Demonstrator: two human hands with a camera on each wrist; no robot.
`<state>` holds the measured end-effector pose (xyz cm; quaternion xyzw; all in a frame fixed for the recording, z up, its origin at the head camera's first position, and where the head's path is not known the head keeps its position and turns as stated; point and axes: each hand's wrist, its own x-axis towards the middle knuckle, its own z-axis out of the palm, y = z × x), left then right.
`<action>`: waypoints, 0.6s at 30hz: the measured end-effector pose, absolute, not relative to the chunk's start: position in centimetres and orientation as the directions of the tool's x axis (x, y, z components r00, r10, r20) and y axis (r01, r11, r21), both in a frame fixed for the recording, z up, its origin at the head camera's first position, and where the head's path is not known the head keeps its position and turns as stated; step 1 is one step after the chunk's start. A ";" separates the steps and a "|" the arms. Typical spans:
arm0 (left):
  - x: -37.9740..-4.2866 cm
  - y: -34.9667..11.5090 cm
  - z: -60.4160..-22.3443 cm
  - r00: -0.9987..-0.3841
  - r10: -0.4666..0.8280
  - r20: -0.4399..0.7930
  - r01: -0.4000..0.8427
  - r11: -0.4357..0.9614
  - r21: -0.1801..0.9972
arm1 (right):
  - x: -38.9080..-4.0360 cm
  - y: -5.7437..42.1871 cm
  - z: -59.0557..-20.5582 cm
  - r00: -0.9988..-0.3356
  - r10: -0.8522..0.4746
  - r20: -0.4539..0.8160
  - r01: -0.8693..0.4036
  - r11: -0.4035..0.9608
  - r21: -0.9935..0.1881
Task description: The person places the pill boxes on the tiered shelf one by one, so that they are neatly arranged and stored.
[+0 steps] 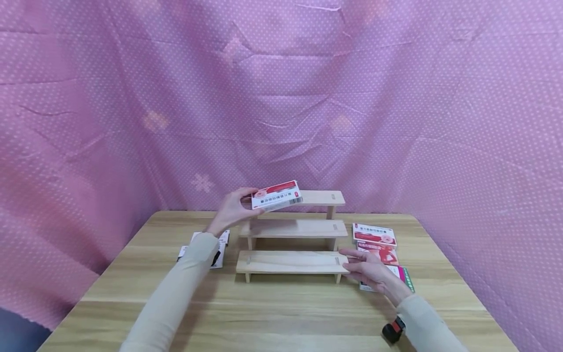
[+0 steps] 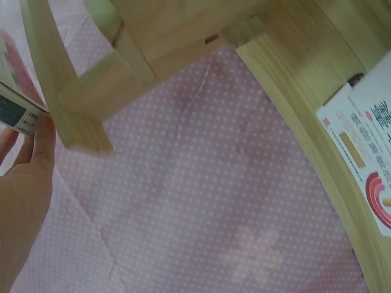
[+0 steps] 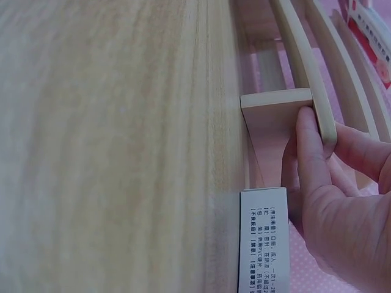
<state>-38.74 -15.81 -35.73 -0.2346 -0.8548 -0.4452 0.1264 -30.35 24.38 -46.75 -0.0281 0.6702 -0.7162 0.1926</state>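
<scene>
In the head view my left hand [image 1: 235, 211] holds a red and white medicine box [image 1: 276, 195] between thumb and fingers, tilted, at the left end of the top step. Only part of that box [image 2: 21, 110] shows in the left wrist view, beside a wooden end. A three-step wooden display rack [image 1: 292, 262] stands mid-table. My right hand [image 1: 371, 269] grips the right end of its lowest step; in the right wrist view thumb and fingers pinch the board's end [image 3: 327, 131] near its leg.
Right of the rack lies a column of medicine boxes: a white and red one [image 1: 374, 233], a red one [image 1: 378, 252] and a white one with a green edge [image 1: 406, 278]. More white boxes [image 1: 218, 256] lie left, partly behind my left forearm. Pink dotted cloth [image 1: 281, 122] hangs around the table.
</scene>
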 end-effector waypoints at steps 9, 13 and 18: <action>-39.2 -13.3 -36.2 -0.871 0.250 0.422 0.491 0.462 0.739 | -30.3 24.6 -46.8 -0.920 -0.325 -0.219 0.240 -0.026 -0.970; -39.2 -12.0 -35.9 -0.880 0.263 0.395 0.472 0.399 0.787 | -30.2 24.6 -46.6 -0.922 -0.320 -0.218 0.242 -0.035 -0.970; -39.3 -10.7 -35.8 -0.900 0.273 0.341 0.423 0.356 0.833 | -30.1 24.4 -46.6 -0.915 -0.344 -0.212 0.246 -0.059 -0.967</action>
